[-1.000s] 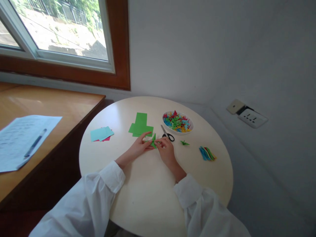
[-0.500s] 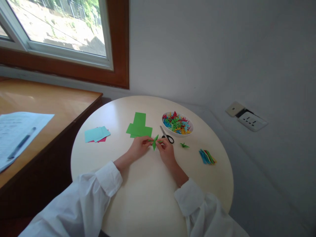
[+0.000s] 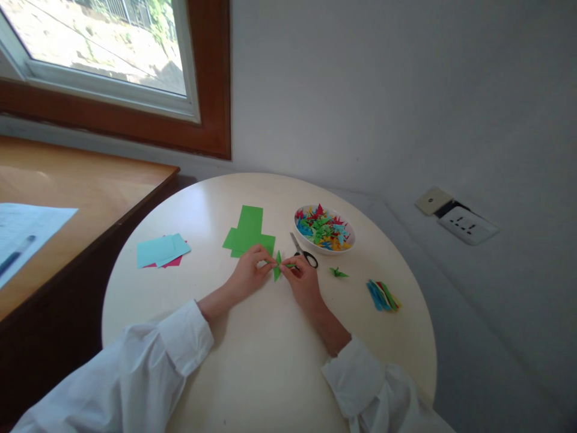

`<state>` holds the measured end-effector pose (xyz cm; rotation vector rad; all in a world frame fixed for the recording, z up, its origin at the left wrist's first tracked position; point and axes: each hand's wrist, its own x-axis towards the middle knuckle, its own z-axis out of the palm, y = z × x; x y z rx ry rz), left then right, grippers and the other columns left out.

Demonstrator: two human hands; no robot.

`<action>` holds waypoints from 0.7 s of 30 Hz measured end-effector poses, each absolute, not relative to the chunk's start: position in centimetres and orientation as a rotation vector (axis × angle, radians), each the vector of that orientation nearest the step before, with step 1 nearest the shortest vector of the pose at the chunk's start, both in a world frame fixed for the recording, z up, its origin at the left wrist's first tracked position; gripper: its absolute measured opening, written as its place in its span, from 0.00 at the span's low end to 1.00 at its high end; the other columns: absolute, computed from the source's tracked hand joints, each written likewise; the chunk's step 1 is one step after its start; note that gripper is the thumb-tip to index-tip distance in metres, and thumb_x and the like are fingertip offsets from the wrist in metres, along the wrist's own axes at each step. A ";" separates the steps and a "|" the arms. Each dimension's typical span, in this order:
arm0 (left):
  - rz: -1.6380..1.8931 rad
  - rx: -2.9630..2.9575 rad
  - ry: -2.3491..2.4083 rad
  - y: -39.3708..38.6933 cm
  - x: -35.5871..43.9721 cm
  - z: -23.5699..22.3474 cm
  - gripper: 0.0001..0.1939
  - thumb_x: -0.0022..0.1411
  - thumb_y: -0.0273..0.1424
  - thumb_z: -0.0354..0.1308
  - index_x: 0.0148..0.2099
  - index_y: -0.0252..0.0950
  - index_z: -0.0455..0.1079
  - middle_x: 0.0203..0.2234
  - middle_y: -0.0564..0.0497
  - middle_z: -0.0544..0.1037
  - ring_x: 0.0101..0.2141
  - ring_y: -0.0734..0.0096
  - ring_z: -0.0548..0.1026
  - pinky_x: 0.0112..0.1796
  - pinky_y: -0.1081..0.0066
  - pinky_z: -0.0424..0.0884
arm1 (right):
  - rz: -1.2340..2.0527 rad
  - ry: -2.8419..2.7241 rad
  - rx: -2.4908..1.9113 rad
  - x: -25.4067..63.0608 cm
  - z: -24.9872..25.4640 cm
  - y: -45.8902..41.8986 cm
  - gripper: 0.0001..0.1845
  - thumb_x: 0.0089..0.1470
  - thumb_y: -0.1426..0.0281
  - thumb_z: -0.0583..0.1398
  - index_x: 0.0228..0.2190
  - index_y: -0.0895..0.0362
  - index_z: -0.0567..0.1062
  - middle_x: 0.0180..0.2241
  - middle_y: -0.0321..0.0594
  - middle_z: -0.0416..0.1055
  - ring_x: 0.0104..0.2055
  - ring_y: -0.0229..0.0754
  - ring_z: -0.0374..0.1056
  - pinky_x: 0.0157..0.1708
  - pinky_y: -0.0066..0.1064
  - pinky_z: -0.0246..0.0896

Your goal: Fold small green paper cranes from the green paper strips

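Observation:
A small green origami crane is held between my two hands above the round table, its wings pointing away from and toward me. My left hand pinches its left end, and my right hand pinches its right end. Just beyond my left hand lie green paper sheets. Scissors with black handles rest behind my right hand, partly hidden by it. To the right of that hand sits another green paper crane.
On the white table, a white bowl holds many colourful paper cranes. Light blue and pink sheets lie at left, folded paper strips at right. A wooden desk with a printed sheet and pen adjoins the left side.
The camera view has shifted and come slightly closer to the table. Both hands keep their pinch on the green crane, which sits slightly lower and further left in view.

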<state>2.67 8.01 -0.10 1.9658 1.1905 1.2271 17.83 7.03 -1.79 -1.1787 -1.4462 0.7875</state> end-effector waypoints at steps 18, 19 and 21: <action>1.195 1.547 1.188 7.9 2.6 0.3 0.03 0.45 0.30 0.62 0.24 0.35 0.75 0.22 0.52 0.71 0.27 0.72 0.69 0.31 0.72 0.65 | 0.883 -1.290 -1.208 18.5 -1.4 7.0 0.06 0.38 0.66 0.63 0.20 0.57 0.75 0.22 0.34 0.65 0.26 0.36 0.62 0.26 0.28 0.58; 1.194 1.535 1.173 7.9 2.6 0.4 0.04 0.46 0.30 0.62 0.25 0.35 0.76 0.23 0.51 0.71 0.27 0.72 0.70 0.32 0.71 0.66 | 0.884 -1.279 -1.216 18.6 -1.4 7.1 0.06 0.38 0.66 0.63 0.20 0.57 0.75 0.22 0.34 0.65 0.26 0.36 0.62 0.26 0.28 0.58; 1.203 1.527 1.162 7.9 2.5 0.3 0.05 0.46 0.31 0.62 0.26 0.36 0.77 0.23 0.51 0.72 0.27 0.72 0.70 0.31 0.72 0.66 | 0.884 -1.276 -1.228 18.7 -1.5 7.1 0.07 0.39 0.66 0.63 0.21 0.57 0.76 0.22 0.35 0.66 0.26 0.36 0.62 0.26 0.28 0.58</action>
